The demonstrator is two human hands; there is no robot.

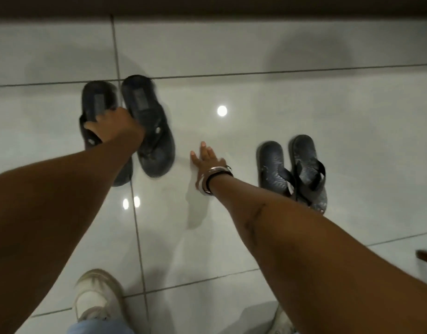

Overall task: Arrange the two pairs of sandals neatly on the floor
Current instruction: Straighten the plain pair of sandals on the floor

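the black flip-flop pair (145,126) lies side by side on the tiled floor (255,56) toward its far-left part, long axes pointing away from the person. the left hand (111,124) is curled around the left one's strap. the other pair (294,172) sits well off to the right, nearer the right hand (207,160), which is spread open and empty between the pairs.

We are looking at glossy pale grey floor tiles (280,97) crossed by thin dark grout lines. At ten o'clock we are seeing a plain black pair of sandals (147,121), each showing a dull grey rectangular patch on its footbed. At three o'clock we are seeing a charcoal pair of sandals (304,162) showing a fine speckled texture and black straps. At six o'clock we are seeing off-white shoes (96,295) and pale blue trouser fabric (99,327). We are noticing silver and black bangles (213,175).
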